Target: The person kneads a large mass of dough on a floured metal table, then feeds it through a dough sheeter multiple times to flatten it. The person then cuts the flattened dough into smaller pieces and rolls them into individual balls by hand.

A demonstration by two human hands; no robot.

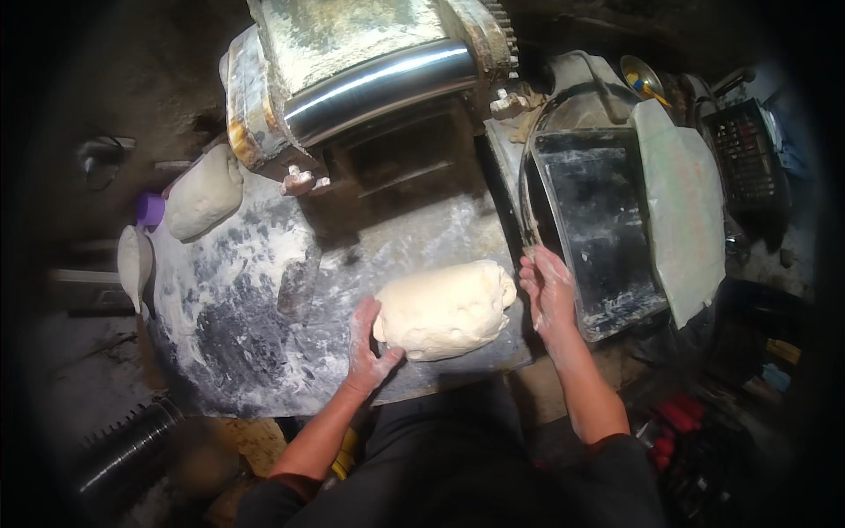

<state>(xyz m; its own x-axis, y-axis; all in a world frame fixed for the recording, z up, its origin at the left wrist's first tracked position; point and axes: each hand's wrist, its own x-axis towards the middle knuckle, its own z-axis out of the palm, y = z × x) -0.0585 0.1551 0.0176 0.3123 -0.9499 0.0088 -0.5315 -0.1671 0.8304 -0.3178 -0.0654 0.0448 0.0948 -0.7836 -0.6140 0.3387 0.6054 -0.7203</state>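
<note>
A thick roll of pale dough [445, 310] lies on the floured metal work surface [396, 244] before me. My left hand [370, 346] is at its left end, thumb and fingers spread, seemingly touching the dough. Just beyond the right end, apart from the dough, my right hand [549, 290] is raised with loosely curled fingers and an empty-looking palm. Its fingertips overlap the lower end of a dark curved cable or strip [526, 198]; contact between them is unclear. Both hands carry flour.
A dough sheeter's steel roller [383, 89] spans the far side, with exposed gear teeth [505, 39] at its right. Another dough roll [206, 195] lies far left by a purple cap [150, 209] and a white scoop-like object [134, 264]. At right stands a dark tray [597, 224] beside pale sheeting [686, 211].
</note>
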